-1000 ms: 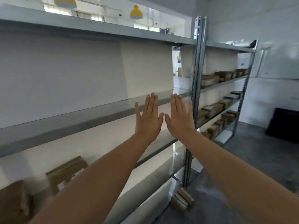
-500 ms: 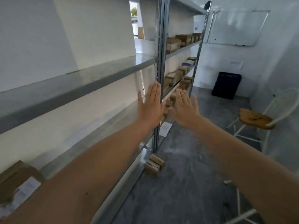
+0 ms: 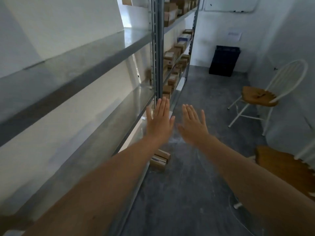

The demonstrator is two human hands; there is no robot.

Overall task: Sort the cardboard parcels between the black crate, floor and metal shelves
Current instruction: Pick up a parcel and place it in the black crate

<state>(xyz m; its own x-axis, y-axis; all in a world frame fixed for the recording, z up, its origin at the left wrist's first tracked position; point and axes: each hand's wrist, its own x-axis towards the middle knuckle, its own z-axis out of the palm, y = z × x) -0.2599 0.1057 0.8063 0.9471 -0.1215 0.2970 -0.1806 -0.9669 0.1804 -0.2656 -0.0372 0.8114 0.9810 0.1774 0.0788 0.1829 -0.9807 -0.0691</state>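
Two small brown cardboard parcels (image 3: 161,159) lie on the grey concrete floor (image 3: 187,193) at the foot of the grey metal shelves (image 3: 85,65), partly hidden by my left forearm. More parcels (image 3: 172,56) fill the far bays, their labels too blurred to read. The black plastic crate (image 3: 224,61) stands by the back wall. My left hand (image 3: 159,123) and right hand (image 3: 193,126) hover flat, apart, holding nothing.
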